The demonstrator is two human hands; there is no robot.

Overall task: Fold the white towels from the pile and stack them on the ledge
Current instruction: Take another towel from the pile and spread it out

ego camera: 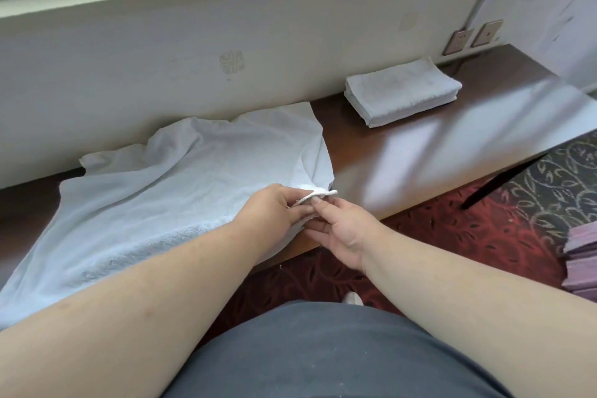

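Both hands meet at one corner of the white towel (181, 178); the left hand (274, 213) has its fingers curled round the hem and pinches it, while the right hand (342, 233) pinches the same edge between thumb and forefinger, its other fingers hanging loosely below; the pinched corner is lifted just off the brown ledge (420, 152), close to its front edge. Most of the towel lies spread and rumpled on the ledge's left part; its far edge rides up against the pale wall (161, 52), and its near-left end hangs over the front of the ledge, under the left forearm. Well apart to the right, near the wall, sits a stack of folded white towels (402, 90), neat and squared, lying flat on the ledge; how many it holds I cannot tell. Two wall sockets (473, 36) sit just above the ledge's far right end; a patterned red and dark carpet (468, 236) shows below; a pile of purplish flat things (581, 258) stands at the right edge, too cut off to identify; dark grey clothing (323, 355) fills the bottom.
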